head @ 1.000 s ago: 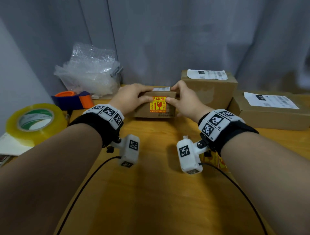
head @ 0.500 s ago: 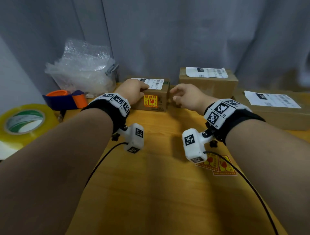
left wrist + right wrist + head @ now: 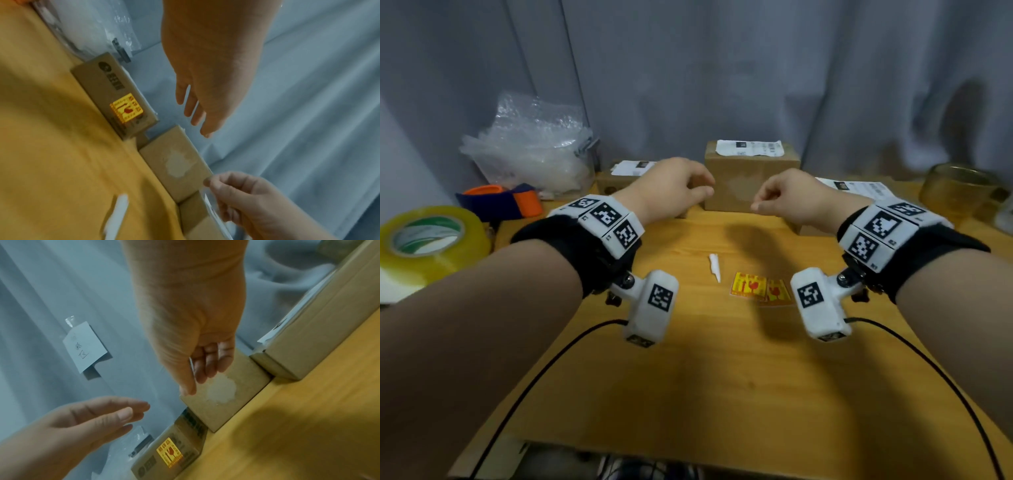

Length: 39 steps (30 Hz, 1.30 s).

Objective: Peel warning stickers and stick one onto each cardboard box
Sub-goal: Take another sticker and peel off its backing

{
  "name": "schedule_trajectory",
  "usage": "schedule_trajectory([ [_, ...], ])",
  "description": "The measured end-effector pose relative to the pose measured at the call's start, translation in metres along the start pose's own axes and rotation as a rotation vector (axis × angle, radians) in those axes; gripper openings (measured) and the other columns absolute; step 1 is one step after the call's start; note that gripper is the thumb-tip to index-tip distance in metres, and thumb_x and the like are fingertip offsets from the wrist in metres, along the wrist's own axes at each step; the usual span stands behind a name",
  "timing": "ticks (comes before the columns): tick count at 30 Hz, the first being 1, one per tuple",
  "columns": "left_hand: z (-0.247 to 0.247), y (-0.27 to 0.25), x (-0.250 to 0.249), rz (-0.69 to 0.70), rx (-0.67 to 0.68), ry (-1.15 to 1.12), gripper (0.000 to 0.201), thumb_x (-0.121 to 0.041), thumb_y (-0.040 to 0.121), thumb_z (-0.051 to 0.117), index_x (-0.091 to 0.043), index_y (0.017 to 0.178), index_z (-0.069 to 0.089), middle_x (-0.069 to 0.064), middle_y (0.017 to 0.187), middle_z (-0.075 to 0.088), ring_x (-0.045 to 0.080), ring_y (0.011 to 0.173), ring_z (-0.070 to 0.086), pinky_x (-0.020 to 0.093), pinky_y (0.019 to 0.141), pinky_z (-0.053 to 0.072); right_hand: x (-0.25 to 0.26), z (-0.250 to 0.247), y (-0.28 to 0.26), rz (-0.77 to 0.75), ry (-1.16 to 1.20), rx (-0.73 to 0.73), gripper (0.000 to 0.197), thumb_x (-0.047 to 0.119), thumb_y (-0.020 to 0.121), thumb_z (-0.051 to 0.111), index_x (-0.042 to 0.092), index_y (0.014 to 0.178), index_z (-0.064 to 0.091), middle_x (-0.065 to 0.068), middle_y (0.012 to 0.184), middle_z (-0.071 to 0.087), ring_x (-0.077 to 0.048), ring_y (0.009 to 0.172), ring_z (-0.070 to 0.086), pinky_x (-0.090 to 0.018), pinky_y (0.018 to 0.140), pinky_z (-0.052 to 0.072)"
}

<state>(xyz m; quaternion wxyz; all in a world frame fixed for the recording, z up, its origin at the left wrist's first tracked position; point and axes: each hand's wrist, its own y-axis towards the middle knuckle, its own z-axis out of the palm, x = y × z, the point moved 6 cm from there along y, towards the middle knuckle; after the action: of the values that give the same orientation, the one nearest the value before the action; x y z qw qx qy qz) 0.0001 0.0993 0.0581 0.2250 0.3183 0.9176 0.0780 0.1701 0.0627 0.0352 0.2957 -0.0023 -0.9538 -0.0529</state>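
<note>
The small box (image 3: 619,178) now sits back left of the middle box (image 3: 751,178), sticker on. The left hand (image 3: 671,188) and right hand (image 3: 791,198) hang loose and empty near the middle box, likely next.

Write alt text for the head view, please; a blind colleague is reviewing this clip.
Both hands, left hand and right hand, hover empty over a wooden table before three cardboard boxes, reaching toward the middle box. Spare warning stickers and a white backing scrap lie near the wrists.
</note>
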Motion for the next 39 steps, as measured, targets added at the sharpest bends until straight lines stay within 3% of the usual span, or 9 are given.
schedule_trajectory([
  [5, 0.035, -0.021, -0.013, -0.026, 0.096, 0.012, 0.03, -0.03, 0.092, 0.055, -0.016, 0.117, 0.063, 0.004, 0.121, 0.062, 0.019, 0.113, 0.054, 0.021, 0.086, 0.036, -0.024, 0.027, -0.034, 0.127, -0.171, 0.191, 0.033, 0.034, 0.081, 0.071, 0.011, 0.104, 0.071, -0.004, 0.102, 0.065, -0.017, 0.093, 0.056, -0.029, 0.079, 0.043],
  [9, 0.065, -0.029, -0.009, -0.065, 0.164, 0.0, 0.029, -0.029, 0.091, 0.055, -0.016, 0.116, 0.064, 0.005, 0.126, 0.061, 0.021, 0.118, 0.053, 0.027, 0.094, 0.038, -0.037, 0.054, -0.038, 0.218, -0.227, 0.283, 0.05, 0.05, 0.072, 0.074, 0.017, 0.108, 0.069, -0.002, 0.107, 0.067, -0.018, 0.095, 0.058, -0.032, 0.084, 0.047],
  [13, 0.084, -0.033, 0.0, -0.1, 0.196, -0.021, 0.027, -0.027, 0.091, 0.056, -0.014, 0.114, 0.064, 0.006, 0.123, 0.062, 0.022, 0.117, 0.054, 0.027, 0.094, 0.039, -0.041, 0.074, -0.034, 0.301, -0.309, 0.377, 0.074, 0.062, 0.064, 0.074, 0.011, 0.115, 0.059, -0.004, 0.102, 0.061, -0.024, 0.095, 0.057, -0.036, 0.086, 0.048],
  [17, 0.084, -0.033, 0.008, -0.113, 0.181, -0.053, 0.027, -0.026, 0.091, 0.056, -0.014, 0.114, 0.064, 0.006, 0.122, 0.063, 0.022, 0.116, 0.055, 0.028, 0.097, 0.04, -0.036, 0.079, -0.032, 0.315, -0.399, 0.419, 0.065, 0.056, 0.069, 0.074, 0.006, 0.107, 0.057, -0.007, 0.099, 0.058, -0.027, 0.094, 0.054, -0.035, 0.083, 0.046],
  [22, 0.084, -0.035, 0.014, -0.116, 0.18, -0.092, 0.026, -0.025, 0.091, 0.056, -0.013, 0.113, 0.065, 0.006, 0.12, 0.064, 0.02, 0.115, 0.055, 0.025, 0.095, 0.038, -0.033, 0.08, -0.027, 0.285, -0.41, 0.39, 0.071, 0.049, 0.068, 0.078, 0.006, 0.12, 0.057, -0.008, 0.106, 0.061, -0.027, 0.1, 0.058, -0.037, 0.09, 0.05],
  [28, 0.09, -0.037, 0.013, -0.116, 0.176, -0.118, 0.026, -0.024, 0.091, 0.056, -0.013, 0.114, 0.065, 0.006, 0.116, 0.065, 0.019, 0.11, 0.057, 0.021, 0.089, 0.038, -0.029, 0.076, -0.025, 0.281, -0.4, 0.373, 0.067, 0.048, 0.063, 0.081, 0.008, 0.114, 0.063, -0.006, 0.099, 0.066, -0.026, 0.094, 0.062, -0.039, 0.09, 0.052],
  [31, 0.091, -0.038, 0.012, -0.103, 0.169, -0.132, 0.027, -0.024, 0.092, 0.055, -0.013, 0.116, 0.064, 0.005, 0.117, 0.065, 0.018, 0.11, 0.057, 0.021, 0.088, 0.039, -0.031, 0.074, -0.026, 0.282, -0.3, 0.358, 0.053, 0.044, 0.065, 0.081, 0.012, 0.105, 0.064, -0.005, 0.097, 0.067, -0.023, 0.091, 0.062, -0.037, 0.086, 0.052],
  [34, 0.089, -0.038, 0.014, -0.093, 0.127, -0.156, 0.03, -0.026, 0.094, 0.052, -0.012, 0.119, 0.061, 0.005, 0.12, 0.063, 0.018, 0.111, 0.056, 0.02, 0.088, 0.037, -0.026, 0.068, -0.027, 0.195, -0.05, 0.267, 0.026, 0.03, 0.074, 0.078, 0.016, 0.088, 0.061, -0.002, 0.083, 0.062, -0.018, 0.078, 0.059, -0.03, 0.068, 0.048],
  [39, 0.077, -0.038, 0.013, -0.07, 0.045, -0.422, 0.028, -0.028, 0.093, 0.053, -0.009, 0.11, 0.064, 0.002, 0.098, 0.065, 0.01, 0.09, 0.057, 0.012, 0.073, 0.043, -0.014, 0.063, -0.026, 0.081, 0.257, 0.199, 0.01, 0.017, 0.079, 0.074, 0.018, 0.076, 0.064, 0.0, 0.074, 0.065, -0.012, 0.07, 0.061, -0.023, 0.068, 0.051],
])
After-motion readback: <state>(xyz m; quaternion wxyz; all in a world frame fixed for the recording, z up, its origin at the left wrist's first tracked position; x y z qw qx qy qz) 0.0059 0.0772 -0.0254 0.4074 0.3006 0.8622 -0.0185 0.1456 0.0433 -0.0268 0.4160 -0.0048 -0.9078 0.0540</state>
